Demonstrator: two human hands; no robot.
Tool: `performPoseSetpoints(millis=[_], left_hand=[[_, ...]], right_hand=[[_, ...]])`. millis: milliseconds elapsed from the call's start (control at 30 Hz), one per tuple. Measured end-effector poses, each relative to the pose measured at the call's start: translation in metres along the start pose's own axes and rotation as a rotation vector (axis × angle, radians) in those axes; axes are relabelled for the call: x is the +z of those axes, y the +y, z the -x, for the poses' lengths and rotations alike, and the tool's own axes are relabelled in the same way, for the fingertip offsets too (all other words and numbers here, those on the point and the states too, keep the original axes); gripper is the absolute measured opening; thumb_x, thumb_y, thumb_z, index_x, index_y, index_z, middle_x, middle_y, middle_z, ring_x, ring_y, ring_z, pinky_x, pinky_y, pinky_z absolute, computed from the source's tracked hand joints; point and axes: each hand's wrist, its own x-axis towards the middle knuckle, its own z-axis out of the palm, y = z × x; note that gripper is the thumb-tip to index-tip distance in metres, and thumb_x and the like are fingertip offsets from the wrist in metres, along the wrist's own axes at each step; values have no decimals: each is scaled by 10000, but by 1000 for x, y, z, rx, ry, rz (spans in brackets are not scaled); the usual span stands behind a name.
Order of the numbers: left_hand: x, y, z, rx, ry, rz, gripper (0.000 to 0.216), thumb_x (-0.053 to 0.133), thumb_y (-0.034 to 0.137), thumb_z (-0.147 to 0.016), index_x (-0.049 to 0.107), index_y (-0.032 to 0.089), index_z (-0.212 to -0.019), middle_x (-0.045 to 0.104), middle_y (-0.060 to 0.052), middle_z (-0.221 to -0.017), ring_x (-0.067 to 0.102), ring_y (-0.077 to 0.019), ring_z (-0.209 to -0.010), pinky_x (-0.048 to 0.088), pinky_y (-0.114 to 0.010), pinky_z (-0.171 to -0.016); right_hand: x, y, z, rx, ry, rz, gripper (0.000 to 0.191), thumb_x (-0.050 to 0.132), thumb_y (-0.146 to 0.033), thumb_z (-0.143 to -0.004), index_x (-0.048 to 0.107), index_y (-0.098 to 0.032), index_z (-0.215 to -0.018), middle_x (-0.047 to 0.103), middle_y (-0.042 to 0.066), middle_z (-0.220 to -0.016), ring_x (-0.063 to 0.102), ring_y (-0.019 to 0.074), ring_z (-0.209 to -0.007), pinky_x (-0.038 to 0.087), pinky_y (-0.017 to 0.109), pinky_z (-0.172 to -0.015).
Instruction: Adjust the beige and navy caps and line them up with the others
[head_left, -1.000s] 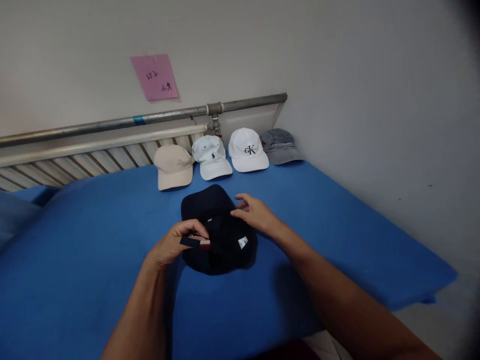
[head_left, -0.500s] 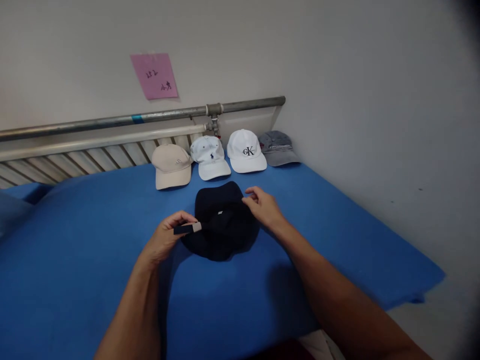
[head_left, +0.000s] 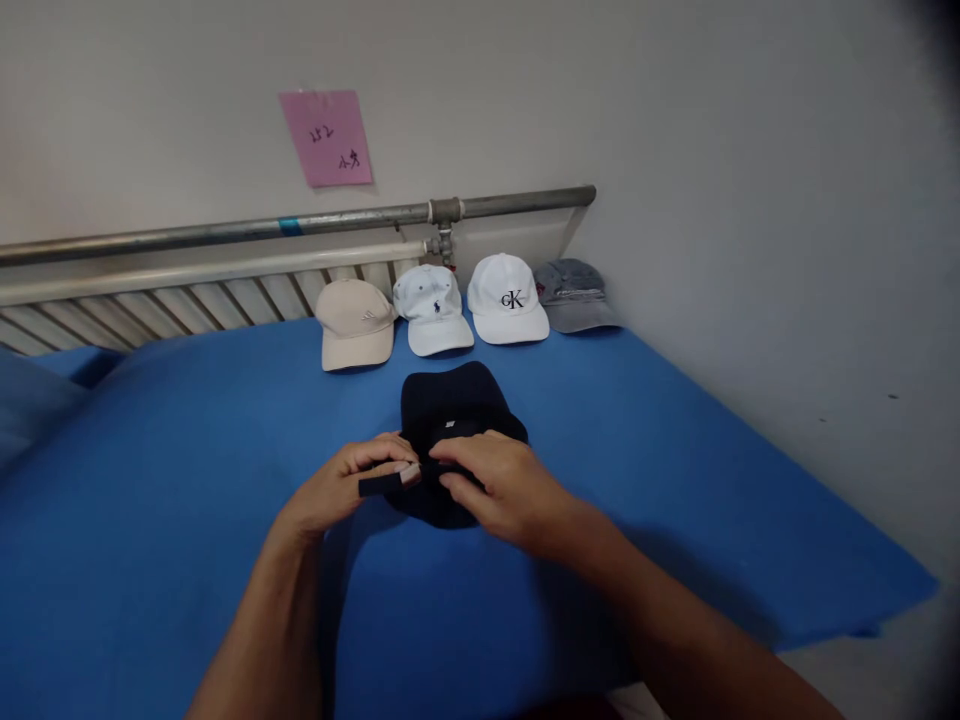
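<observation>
A black baseball cap [head_left: 457, 392] lies upside down on the blue sheet, its brim toward the wall and its inside facing up. My left hand [head_left: 341, 485] pinches the cap's back strap [head_left: 380, 485] near a pale buckle [head_left: 410, 474], with the strap's dark end sticking out to the left. My right hand [head_left: 499, 485] is closed on the strap just right of the buckle, thumb below and fingers above. Both hands cover part of the cap's near side.
Behind it stand a beige cap [head_left: 355, 325], a pale cap with a small rider logo [head_left: 433, 312], a white CK cap [head_left: 510, 300] and a grey cap [head_left: 576, 297]. A radiator [head_left: 225, 300], metal pipe [head_left: 360, 216] and pink note [head_left: 328, 138] are at the wall.
My right hand has moved left and nearer from the cap's far right rim to the strap beside the buckle. My left hand keeps hold of the strap. The view has shifted slightly.
</observation>
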Motion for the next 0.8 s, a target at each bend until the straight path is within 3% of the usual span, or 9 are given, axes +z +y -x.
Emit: performPoseSetpoints(millis=[167, 400, 567, 667, 800], left_hand=[[-1, 2, -1, 21, -55, -10, 154, 593, 295, -884, 710, 207, -836, 621, -26, -942, 565, -173, -938, 345, -367, -1003], [6, 6, -5, 73, -53, -62, 104, 632, 255, -845, 693, 217, -769, 662, 22, -846, 601, -145, -885, 95, -381, -1165], [10, 5, -7, 42, -35, -62, 126, 629, 288, -840, 693, 218, -757, 648, 31, -792, 592, -140, -839, 120, -369, -1162], [11, 3, -7, 25, -7, -77, 158, 628, 322, -834, 686, 211, -738, 650, 20, -777, 589, -165, -891, 167, -383, -1136], [13, 4, -6, -25, 12, -99, 169, 627, 361, -832, 699, 210, -808, 656, 0, -814, 575, -187, -912, 317, -378, -1019]], right_hand=[[-1, 2, -2, 126, -34, -263, 150, 567, -149, -855, 691, -199, -923, 712, -3, -825, 625, 112, -727, 437, 227, -672], [1, 4, -4, 252, -61, -480, 78, 598, -165, -817, 674, -182, -823, 609, -34, -653, 509, 84, -573, 383, 208, -546], [-1, 2, -4, 252, -55, -551, 30, 613, -210, -815, 625, -185, -804, 618, -25, -704, 541, 99, -634, 414, 222, -593], [0, 0, -4, 200, -50, -527, 119, 664, -223, -780, 630, -196, -892, 629, -14, -798, 553, 109, -705, 438, 236, -652], [3, 0, -5, 189, -71, -496, 123, 658, -201, -782, 656, -210, -905, 612, -22, -764, 543, 106, -688, 434, 243, -657]])
